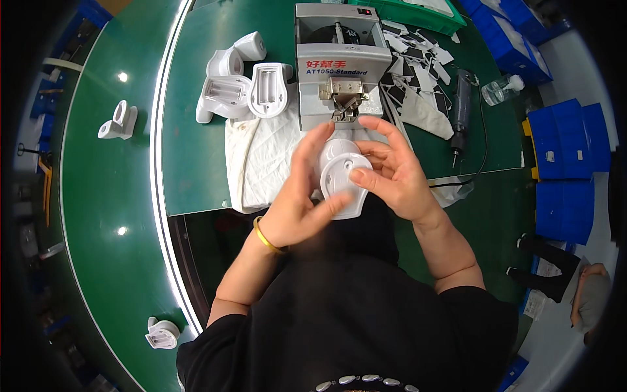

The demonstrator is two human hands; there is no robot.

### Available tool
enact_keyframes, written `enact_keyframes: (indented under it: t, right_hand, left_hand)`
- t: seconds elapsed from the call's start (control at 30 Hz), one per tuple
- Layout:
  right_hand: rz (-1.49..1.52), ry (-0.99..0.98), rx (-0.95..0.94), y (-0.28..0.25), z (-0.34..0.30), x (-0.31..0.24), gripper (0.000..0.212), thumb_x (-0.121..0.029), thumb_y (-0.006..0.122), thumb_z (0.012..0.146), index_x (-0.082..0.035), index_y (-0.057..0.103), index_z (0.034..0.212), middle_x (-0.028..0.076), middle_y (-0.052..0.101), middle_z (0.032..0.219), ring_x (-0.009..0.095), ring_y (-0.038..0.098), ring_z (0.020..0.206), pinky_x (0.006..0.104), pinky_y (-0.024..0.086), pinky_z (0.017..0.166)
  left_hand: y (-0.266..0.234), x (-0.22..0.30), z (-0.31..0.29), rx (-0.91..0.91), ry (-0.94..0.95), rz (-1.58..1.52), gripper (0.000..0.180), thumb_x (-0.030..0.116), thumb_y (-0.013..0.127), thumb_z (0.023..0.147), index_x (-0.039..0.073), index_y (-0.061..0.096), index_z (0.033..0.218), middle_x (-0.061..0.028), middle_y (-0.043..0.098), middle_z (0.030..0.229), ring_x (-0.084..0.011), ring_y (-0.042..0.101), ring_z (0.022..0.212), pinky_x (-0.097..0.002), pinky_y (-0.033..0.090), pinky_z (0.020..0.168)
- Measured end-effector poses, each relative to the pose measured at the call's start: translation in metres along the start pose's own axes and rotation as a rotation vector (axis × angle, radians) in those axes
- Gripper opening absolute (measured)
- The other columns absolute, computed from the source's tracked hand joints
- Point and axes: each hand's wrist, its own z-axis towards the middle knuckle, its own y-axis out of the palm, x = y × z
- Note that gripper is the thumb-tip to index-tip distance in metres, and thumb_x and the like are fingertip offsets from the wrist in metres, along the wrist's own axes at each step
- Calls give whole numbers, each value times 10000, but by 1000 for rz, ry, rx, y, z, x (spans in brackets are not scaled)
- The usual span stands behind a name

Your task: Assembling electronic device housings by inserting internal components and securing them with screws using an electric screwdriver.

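White plastic round-ended housing [341,175] between hands, just before silver metal machine [343,59], long axis pointing toward it. Right hand [400,183] grasping housing, thumb on face; left hand [299,204] alongside, grip unclear.

White housing [356,204] partly hidden by hands [302,208] [400,179], green crate [424,21] cut off above

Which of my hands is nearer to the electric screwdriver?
Right. Your right hand is left of the electric screwdriver, closer to your body; your left hand is farther left, beside the white plastic part.
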Motion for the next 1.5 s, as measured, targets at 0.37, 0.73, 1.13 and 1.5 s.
enact_keyframes:
  t: [0.37,0.73,1.13,1.5]
  right_hand:
    - [-1477,284,999,-233,55,6,614,-296,774,760,48,569,1225,145,661,1069,230,652,926,352,512,848]
    - [294,-388,257,-114,52,-58,474,-45,560,884,-48,444,1343,186,584,1177,264,612,956,440,530,844]
    - [-290,-775,-18,-1,98,-96,540,85,690,792,-32,435,1253,109,629,956,201,658,809,331,546,774]
    - [-11,-397,221,29,118,-103,437,19,707,818,-5,456,1175,71,600,880,124,608,713,262,510,653]
  left_hand:
    - [1,-13,-13,-59,19,297,1015,135,902,601,71,299,1414,-113,427,1382,-269,479,1265,-401,411,1051]
    - [-4,-35,-17,-104,80,590,778,107,860,610,101,538,1318,-183,467,1369,-349,488,1241,-394,410,1030]
    - [-6,-36,-15,-134,126,656,761,78,835,589,157,587,1304,-184,470,1355,-385,490,1216,-434,442,993]
    - [-3,-32,-10,-110,86,625,759,116,854,587,148,593,1298,-195,481,1339,-383,510,1189,-425,452,973]
